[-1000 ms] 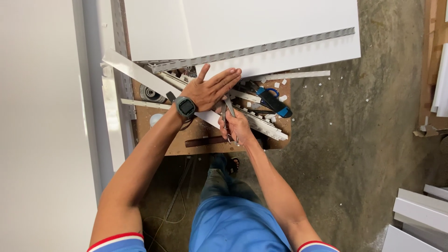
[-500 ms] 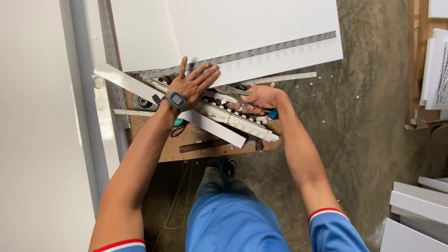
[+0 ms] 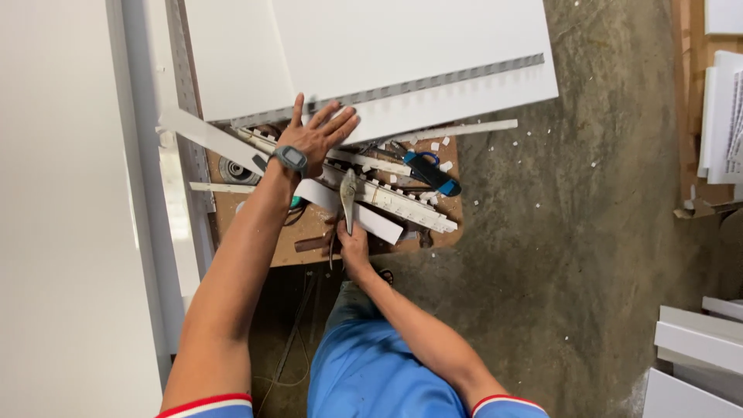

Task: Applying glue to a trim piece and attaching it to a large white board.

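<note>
My left hand (image 3: 316, 133) lies flat with fingers spread on the near edge of a large white panel (image 3: 402, 54), beside a notched metal strip (image 3: 433, 81) that runs along it. A grey watch sits on that wrist. My right hand (image 3: 353, 246) grips the handles of metal snips (image 3: 347, 200), whose jaws point away from me over a white notched strip (image 3: 391, 200). Both hands work above a small brown wooden stool (image 3: 306, 224) crowded with white offcuts.
A blue-handled tool (image 3: 431, 172) lies on the stool to the right. Small white chips are scattered over the concrete floor (image 3: 588, 232). A tall white panel (image 3: 54, 232) stands on the left. White boards (image 3: 696, 340) and stacked sheets (image 3: 724, 116) lie at the right.
My right hand has pulled back from the blue-handled tool toward me and now holds the snips near the stool's front. The left hand stays flat on the panel edge.
</note>
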